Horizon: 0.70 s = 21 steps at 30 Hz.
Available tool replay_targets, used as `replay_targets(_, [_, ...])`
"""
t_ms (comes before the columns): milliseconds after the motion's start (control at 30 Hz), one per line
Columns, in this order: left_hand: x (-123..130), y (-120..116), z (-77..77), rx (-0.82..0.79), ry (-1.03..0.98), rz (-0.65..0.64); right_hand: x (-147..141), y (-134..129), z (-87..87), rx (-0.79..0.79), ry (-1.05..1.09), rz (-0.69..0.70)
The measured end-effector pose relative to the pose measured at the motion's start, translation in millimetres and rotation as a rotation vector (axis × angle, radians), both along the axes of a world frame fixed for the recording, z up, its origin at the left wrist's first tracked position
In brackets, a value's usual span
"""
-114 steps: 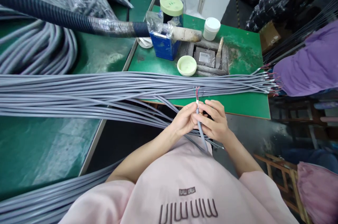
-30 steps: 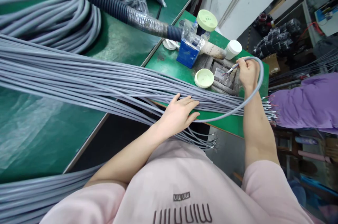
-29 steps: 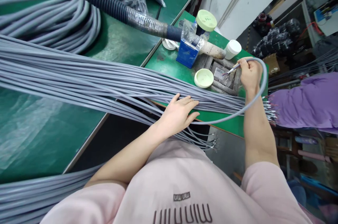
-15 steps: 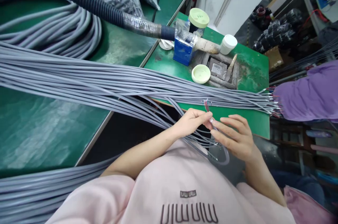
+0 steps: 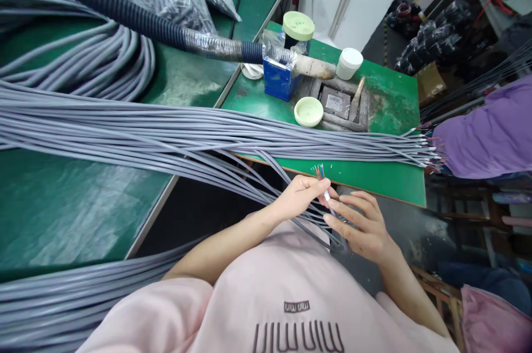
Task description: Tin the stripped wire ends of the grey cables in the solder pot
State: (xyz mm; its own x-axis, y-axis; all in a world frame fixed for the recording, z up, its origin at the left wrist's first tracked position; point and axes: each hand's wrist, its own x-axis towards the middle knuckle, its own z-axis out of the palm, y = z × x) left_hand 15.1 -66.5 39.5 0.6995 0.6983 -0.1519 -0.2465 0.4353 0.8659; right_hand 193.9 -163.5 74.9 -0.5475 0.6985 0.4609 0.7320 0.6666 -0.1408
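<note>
My left hand (image 5: 302, 193) pinches the end of a grey cable (image 5: 327, 196) between thumb and fingers, just in front of the green bench. Thin coloured wires (image 5: 320, 171), red and blue among them, fan upward from that end with pale tips, and a white band shows just below my thumb. On the right, my right hand (image 5: 361, 225) has its fingers stretched and apart, fingertips beside or lightly against the cable; its thumb is hard to make out. Behind both hands, a wide bundle of grey cables (image 5: 249, 134) lies across the bench.
A fume hose (image 5: 166, 26) ends beside a blue box (image 5: 277, 82). Near it are a soldering pot (image 5: 336, 102), a shallow green dish (image 5: 308, 112), a green-lidded jar (image 5: 298, 26) and a white tub (image 5: 349, 63). A purple cloth (image 5: 484, 128) covers the cable ends at right.
My view has shifted slightly. The wires at the cable end now spread apart with pale tips, and small white specks appear beside them. My right hand has moved slightly down and left.
</note>
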Motion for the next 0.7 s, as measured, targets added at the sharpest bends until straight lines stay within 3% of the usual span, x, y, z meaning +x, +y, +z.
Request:
replay_targets(233, [-3,-3,1.4,0.055,0.04,0.006,-1,-4,-4.6,-0.087,0.152,0.002])
replay_targets(333, [-2,-4,1.6,0.091,0.056,0.019,-9,-6,-2.6,-0.147,0.312,-0.195])
replay_targets(433, [0,-6,1.6,0.093,0.064,0.013,-21,-6,1.2,-0.269,0.339,-0.416])
replay_targets(700, [1,-11,-1.5,0.061,0.043,0.004,-34,-5,1.6,-0.429,0.361,-0.488])
